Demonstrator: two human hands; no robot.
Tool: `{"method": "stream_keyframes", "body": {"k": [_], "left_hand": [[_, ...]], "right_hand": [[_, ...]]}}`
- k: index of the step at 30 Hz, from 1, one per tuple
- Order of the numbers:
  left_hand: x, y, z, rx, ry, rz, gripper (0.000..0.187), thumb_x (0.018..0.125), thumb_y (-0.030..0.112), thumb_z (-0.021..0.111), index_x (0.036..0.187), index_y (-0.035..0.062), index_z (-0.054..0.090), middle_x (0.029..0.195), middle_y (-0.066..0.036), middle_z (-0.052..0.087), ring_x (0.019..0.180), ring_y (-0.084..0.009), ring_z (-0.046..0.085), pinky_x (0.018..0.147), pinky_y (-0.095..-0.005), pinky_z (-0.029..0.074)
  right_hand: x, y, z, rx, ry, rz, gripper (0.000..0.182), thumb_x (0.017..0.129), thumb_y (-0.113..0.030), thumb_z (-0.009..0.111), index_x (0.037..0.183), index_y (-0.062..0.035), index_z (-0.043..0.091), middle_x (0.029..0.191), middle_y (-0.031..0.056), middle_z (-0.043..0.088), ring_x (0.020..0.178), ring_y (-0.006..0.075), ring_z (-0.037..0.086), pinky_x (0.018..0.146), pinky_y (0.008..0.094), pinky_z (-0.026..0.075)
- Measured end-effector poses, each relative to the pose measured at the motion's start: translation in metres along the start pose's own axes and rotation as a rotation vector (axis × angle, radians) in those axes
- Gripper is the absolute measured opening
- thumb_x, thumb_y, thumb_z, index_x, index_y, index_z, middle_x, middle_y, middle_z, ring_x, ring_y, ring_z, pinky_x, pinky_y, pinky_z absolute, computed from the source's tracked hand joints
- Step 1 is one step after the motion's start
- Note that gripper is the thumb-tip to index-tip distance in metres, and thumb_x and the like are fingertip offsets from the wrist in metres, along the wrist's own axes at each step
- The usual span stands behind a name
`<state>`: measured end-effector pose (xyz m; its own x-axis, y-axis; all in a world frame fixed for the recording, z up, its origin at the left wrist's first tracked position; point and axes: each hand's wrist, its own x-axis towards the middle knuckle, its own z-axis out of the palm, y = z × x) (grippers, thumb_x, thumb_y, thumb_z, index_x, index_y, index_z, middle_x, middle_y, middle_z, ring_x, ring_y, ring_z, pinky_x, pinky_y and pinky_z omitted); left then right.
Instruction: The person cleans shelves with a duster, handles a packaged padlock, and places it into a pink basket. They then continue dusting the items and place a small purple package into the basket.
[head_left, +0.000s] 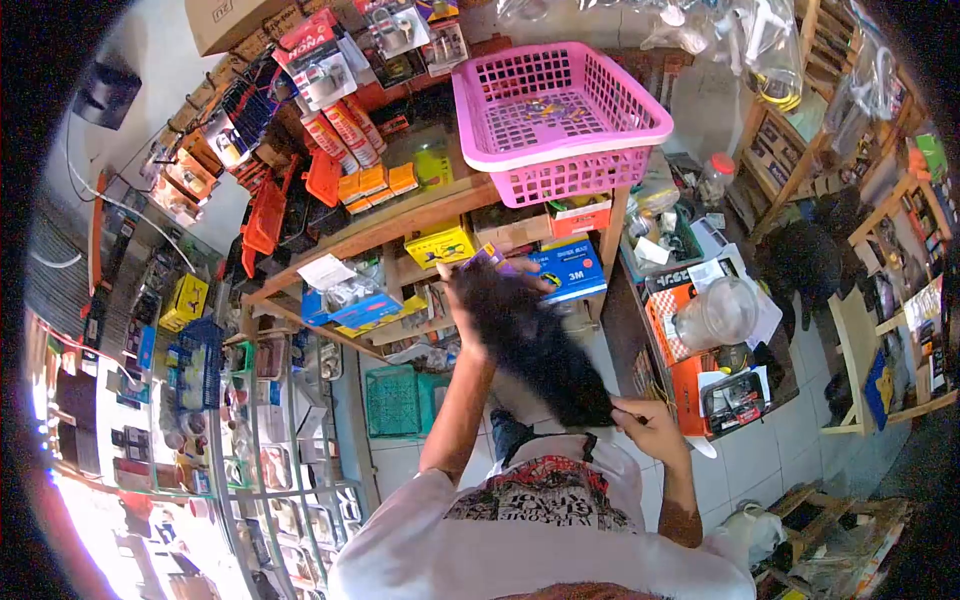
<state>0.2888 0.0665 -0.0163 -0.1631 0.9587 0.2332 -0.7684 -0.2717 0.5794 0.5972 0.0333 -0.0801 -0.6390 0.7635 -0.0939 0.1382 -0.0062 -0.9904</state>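
Note:
A dark, fuzzy-looking object (530,345), blurred by motion, stretches diagonally in front of my body. My left hand (468,310) is at its upper end, with the fingers partly hidden behind it. At the lower right end, my right hand (648,428) pinches the dark object's edge between thumb and fingers. Just beyond the upper end, a small purple and yellow packet (488,256) shows near my left fingers. What exactly the dark object is cannot be made out.
A pink basket (567,165) sits on the wooden shelf (375,220) ahead. Below it are a blue 3M box (575,272) and a yellow box (440,243). To the right, a clear plastic jar (718,312) stands among boxes. A green crate (393,400) is lower left.

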Motion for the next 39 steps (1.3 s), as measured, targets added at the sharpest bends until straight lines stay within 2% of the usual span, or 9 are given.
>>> {"method": "stream_keyframes", "body": {"k": [9,10,14,18,20,25,28,30,39], "left_hand": [[0.005,-0.002,-0.001,-0.065,-0.198,0.011,0.081,0.093,0.074,0.026,0.133,0.0071,0.049,0.126,-0.014,0.06,0.115,-0.032,0.058,0.098,-0.0483,0.046],[0.011,-0.007,0.015,-0.045,0.485,0.098,0.082,0.091,0.076,0.026,0.134,0.0095,0.049,0.123,-0.019,0.06,0.108,-0.0344,0.061,0.092,-0.0481,0.049],[0.009,-0.001,-0.016,-0.021,-0.202,-0.062,0.083,0.09,0.077,0.026,0.128,0.0083,0.053,0.121,-0.02,0.061,0.108,-0.0377,0.06,0.093,-0.0524,0.047],[0.016,0.004,0.025,-0.11,0.445,0.035,0.078,0.093,0.073,0.031,0.128,0.0053,0.05,0.109,-0.018,0.062,0.102,-0.0342,0.062,0.089,-0.0524,0.049],[0.013,0.005,-0.005,-0.07,-0.24,-0.075,0.075,0.093,0.071,0.034,0.131,0.0074,0.051,0.118,-0.013,0.063,0.112,-0.0291,0.06,0.097,-0.0495,0.046],[0.012,0.001,0.023,-0.032,0.373,0.085,0.077,0.093,0.071,0.033,0.129,0.0057,0.052,0.12,-0.015,0.062,0.108,-0.0349,0.061,0.095,-0.052,0.047],[0.006,-0.002,-0.017,0.015,-0.28,0.058,0.075,0.097,0.066,0.027,0.133,0.0055,0.05,0.126,-0.016,0.06,0.113,-0.0351,0.059,0.102,-0.051,0.043],[0.009,-0.001,0.007,-0.139,0.401,0.14,0.075,0.096,0.067,0.027,0.13,0.0039,0.051,0.12,-0.019,0.061,0.109,-0.0413,0.059,0.096,-0.0546,0.046],[-0.031,-0.042,0.017,-0.189,0.332,-0.026,0.071,0.097,0.063,0.03,0.138,0.0094,0.049,0.125,-0.011,0.061,0.11,-0.0332,0.06,0.1,-0.0537,0.044]], "right_hand": [[0.007,-0.005,-0.015,-0.029,0.151,0.031,0.028,0.092,-0.008,0.065,0.119,0.0028,0.065,0.095,0.011,0.071,0.079,0.0112,0.064,0.072,0.0262,0.052],[0.008,-0.006,-0.013,0.014,0.229,0.083,0.028,0.092,-0.008,0.065,0.118,0.0032,0.065,0.094,0.0112,0.071,0.079,0.0115,0.064,0.072,0.0263,0.052],[0.011,-0.001,-0.015,-0.133,0.021,-0.088,0.028,0.093,-0.009,0.063,0.118,0.0039,0.065,0.092,0.0096,0.07,0.075,0.0103,0.062,0.068,0.0245,0.05],[0.013,-0.001,-0.003,-0.037,0.115,0.047,0.027,0.094,-0.008,0.063,0.118,0.0032,0.065,0.101,0.0131,0.072,0.088,0.0145,0.066,0.079,0.0273,0.051],[0.014,0.004,-0.004,-0.046,-0.053,0.066,0.026,0.094,-0.007,0.062,0.117,0.003,0.065,0.105,0.0145,0.072,0.094,0.0159,0.067,0.083,0.0281,0.051],[0.017,0.007,0.025,-0.004,0.121,-0.062,0.027,0.092,-0.005,0.064,0.118,0.003,0.066,0.075,-0.0009,0.061,0.063,0.0046,0.048,0.054,0.0222,0.039],[0.019,0.01,0.026,0.038,0.069,-0.006,0.028,0.092,-0.007,0.066,0.117,0.0045,0.065,0.086,0.0041,0.065,0.075,0.0079,0.054,0.064,0.0246,0.044],[0.018,0.01,0.026,0.051,0.081,0.102,0.028,0.093,-0.008,0.066,0.117,0.0044,0.064,0.101,0.0105,0.069,0.089,0.0122,0.062,0.077,0.0267,0.049],[0.018,-0.007,0.026,0.143,0.08,0.151,0.026,0.094,-0.007,0.064,0.117,0.0041,0.064,0.1,0.0061,0.07,0.088,0.0086,0.059,0.077,0.025,0.049]]}}
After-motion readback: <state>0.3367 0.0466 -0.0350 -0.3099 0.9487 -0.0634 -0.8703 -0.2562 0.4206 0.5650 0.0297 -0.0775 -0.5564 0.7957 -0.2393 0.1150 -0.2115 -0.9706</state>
